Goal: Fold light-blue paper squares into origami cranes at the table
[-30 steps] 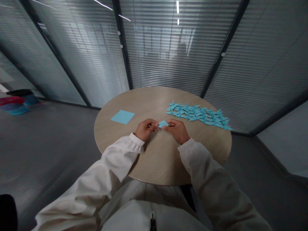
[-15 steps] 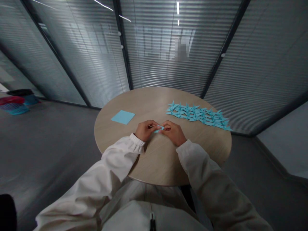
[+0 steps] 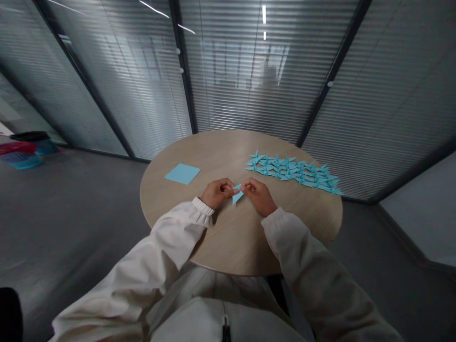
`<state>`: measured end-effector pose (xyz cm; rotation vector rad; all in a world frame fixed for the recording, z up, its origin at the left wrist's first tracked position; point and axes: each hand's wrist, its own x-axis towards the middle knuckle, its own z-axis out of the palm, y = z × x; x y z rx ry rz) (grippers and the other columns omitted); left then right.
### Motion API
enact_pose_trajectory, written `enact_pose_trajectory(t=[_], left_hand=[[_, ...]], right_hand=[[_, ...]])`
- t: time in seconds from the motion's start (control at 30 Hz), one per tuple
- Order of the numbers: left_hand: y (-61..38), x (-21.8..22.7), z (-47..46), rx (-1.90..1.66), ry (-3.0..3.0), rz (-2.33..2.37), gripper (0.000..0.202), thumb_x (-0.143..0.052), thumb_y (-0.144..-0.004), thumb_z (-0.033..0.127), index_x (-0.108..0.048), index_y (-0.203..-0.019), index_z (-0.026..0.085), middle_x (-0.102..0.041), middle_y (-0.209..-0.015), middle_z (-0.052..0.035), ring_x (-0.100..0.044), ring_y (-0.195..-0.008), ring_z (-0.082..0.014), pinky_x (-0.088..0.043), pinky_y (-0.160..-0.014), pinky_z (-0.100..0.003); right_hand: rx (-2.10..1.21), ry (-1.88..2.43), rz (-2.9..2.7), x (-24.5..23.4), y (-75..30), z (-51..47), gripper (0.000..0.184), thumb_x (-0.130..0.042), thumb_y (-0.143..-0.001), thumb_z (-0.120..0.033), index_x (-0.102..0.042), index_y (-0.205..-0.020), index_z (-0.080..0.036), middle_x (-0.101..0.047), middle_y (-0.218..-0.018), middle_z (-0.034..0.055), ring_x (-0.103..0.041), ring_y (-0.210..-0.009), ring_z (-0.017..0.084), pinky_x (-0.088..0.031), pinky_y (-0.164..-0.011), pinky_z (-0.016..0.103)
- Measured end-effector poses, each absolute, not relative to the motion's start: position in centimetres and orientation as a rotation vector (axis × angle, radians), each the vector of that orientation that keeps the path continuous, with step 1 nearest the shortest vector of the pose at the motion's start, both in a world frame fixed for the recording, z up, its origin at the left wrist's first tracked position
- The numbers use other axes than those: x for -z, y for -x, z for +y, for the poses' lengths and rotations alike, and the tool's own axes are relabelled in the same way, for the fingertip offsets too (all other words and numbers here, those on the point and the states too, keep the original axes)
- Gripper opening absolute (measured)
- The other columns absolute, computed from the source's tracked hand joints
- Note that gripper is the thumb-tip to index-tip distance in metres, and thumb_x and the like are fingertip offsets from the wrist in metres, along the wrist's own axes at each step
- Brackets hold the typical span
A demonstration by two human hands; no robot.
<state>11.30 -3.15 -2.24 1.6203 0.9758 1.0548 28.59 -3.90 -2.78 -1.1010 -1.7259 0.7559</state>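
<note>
Between my two hands is a small piece of folded blue paper (image 3: pixel 237 195), held just above the round table, one pointed end angled down toward me. My left hand (image 3: pixel 217 192) pinches its left side between thumb and fingers. On the other side my right hand (image 3: pixel 259 195) is closed on its upper right edge. The fingertips cover part of the folds. A flat blue sheet of paper (image 3: pixel 183 174) lies left of my hands. Several folded blue paper cranes (image 3: pixel 292 170) are lined up in rows to the right, beyond my right hand.
The round wooden table (image 3: pixel 228 242) stands against glass panels with blinds (image 3: pixel 242 104). On the floor at far left are a blue basket with a red liner (image 3: pixel 19 156) and a dark-lined bin (image 3: pixel 42 142).
The folded paper has turned in my fingers, and more of its blue face now shows, with a point toward me. Both hands stay at nearly the same place.
</note>
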Motion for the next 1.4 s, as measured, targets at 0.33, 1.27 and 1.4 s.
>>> enact_pose_trajectory(t=[0.33,1.27,1.4], left_hand=[[-12.0,1.6,-3.9,-0.914,-1.373,0.955,0.042,-0.079,-0.049,0.039,-0.056,-0.071,0.010,-0.061,-0.053,0.0023,-0.056,-0.046,-0.0084,-0.050,-0.052,-0.023],[-11.8,1.6,-4.3,-0.721,-1.276,0.860,0.042,-0.079,-0.050,0.037,-0.052,-0.066,0.009,-0.067,-0.062,-0.0069,-0.064,-0.052,-0.0146,-0.053,-0.055,-0.027],[-11.9,1.5,-4.2,-0.758,-1.257,0.854,0.046,-0.080,-0.048,0.039,-0.051,-0.067,0.010,-0.068,-0.066,-0.0071,-0.065,-0.059,-0.0159,-0.054,-0.059,-0.028]], right_hand=[[-0.727,1.113,-1.776,2.1,-28.5,-4.3,0.017,-0.053,-0.076,-0.031,-0.060,-0.073,-0.016,-0.060,-0.064,-0.0006,-0.053,-0.058,0.011,-0.039,-0.058,0.022],[-0.668,1.162,-1.714,2.5,-28.6,-4.0,0.023,-0.052,-0.079,-0.039,-0.058,-0.071,-0.018,-0.059,-0.064,-0.0017,-0.052,-0.059,0.011,-0.038,-0.059,0.022],[-0.686,1.161,-1.748,2.4,-28.9,-3.8,0.024,-0.051,-0.080,-0.036,-0.058,-0.068,-0.017,-0.059,-0.060,-0.0017,-0.053,-0.057,0.011,-0.038,-0.060,0.023]])
